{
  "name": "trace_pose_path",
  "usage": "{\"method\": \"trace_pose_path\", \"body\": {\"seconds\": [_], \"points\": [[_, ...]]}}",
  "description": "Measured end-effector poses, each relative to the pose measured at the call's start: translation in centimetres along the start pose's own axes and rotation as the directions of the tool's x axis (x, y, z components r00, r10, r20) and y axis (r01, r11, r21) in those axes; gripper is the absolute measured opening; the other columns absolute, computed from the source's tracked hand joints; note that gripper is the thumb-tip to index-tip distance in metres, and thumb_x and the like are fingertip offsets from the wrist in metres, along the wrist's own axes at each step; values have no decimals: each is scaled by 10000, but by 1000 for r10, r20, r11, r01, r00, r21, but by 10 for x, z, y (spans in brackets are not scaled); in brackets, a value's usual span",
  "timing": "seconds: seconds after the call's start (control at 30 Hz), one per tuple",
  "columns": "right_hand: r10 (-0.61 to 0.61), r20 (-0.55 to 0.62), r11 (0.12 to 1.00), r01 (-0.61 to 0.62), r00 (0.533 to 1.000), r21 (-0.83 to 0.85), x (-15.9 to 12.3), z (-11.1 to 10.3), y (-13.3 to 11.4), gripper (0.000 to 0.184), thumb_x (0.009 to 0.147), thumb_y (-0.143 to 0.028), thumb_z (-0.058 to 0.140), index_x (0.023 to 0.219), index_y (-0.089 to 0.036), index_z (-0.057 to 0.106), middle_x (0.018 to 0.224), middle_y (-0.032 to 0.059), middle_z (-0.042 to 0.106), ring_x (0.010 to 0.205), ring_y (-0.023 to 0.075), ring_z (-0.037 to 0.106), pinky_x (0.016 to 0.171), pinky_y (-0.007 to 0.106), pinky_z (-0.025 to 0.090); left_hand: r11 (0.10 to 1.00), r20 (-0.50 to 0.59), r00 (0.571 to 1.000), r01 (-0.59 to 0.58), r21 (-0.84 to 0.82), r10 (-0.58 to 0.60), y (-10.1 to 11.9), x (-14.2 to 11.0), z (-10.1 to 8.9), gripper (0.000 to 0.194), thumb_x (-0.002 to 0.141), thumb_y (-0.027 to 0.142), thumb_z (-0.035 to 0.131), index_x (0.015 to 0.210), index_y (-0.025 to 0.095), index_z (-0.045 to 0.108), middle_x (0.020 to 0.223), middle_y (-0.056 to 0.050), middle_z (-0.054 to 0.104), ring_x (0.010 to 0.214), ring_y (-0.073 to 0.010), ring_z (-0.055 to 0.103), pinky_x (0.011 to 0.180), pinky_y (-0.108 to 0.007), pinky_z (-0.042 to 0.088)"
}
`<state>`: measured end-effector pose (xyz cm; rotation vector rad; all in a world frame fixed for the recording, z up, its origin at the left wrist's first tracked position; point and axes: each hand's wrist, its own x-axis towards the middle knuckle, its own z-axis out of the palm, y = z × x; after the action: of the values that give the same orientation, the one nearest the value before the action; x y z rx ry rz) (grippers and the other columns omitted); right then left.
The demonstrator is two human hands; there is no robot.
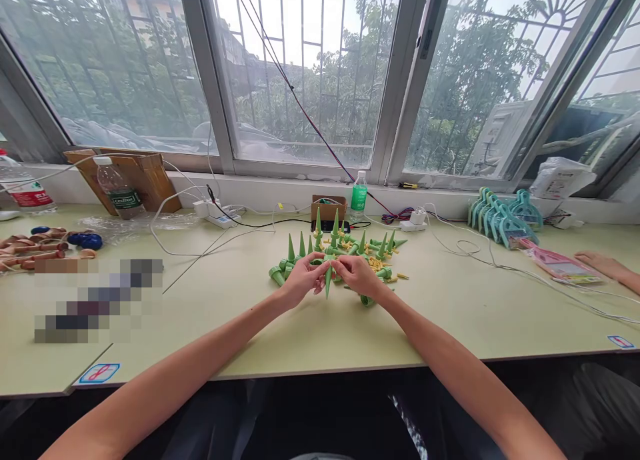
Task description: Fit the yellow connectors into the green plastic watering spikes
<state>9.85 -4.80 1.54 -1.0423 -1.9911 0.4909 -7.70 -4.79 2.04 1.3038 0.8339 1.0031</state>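
Note:
A green plastic watering spike hangs point down between my two hands, over the near edge of a pile of similar parts. My left hand pinches its wide top from the left. On the other side, the fingers of my right hand close on the same top, which they partly hide. Behind my hands stand several green spikes, points up. Small yellow pieces lie among them, mostly to the right. A green threaded cap rests just below my right wrist.
A small cardboard box and a green-labelled bottle stand by the window ledge. White cables cross the table. Teal hangers and a pink packet lie right, near another person's hand. Wooden items lie left.

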Motion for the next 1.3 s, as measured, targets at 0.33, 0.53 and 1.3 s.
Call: {"method": "trace_pose_path", "body": {"seconds": [0.33,0.53,1.3], "points": [[-46,35,999,45,998,18,-1,-1,-2,567,952,-568,394,622,-154,595,524,-22,486,490,86,376,529,219,310,994,78,997,-14,105,6,2,-1,0,519,745,555,703,1042,135,638,606,3,595,390,-55,400,348,-193,352],[-106,55,994,105,993,30,-2,-2,-5,544,965,-530,406,632,-155,616,546,-23,508,499,79,390,555,212,318,994,150,988,7,110,-23,2,-1,-1,558,779,568,663,1128,133,630,671,-20,618,433,-63,435,369,-189,361],[33,-138,999,-39,990,-38,2,-4,-1,579,985,-554,284,567,-181,430,520,-19,436,501,99,382,551,244,287,948,37,996,-93,304,86,-4,0,-2,426,825,566,578,1020,200,482,524,74,486,331,-70,367,329,-191,263]]}}
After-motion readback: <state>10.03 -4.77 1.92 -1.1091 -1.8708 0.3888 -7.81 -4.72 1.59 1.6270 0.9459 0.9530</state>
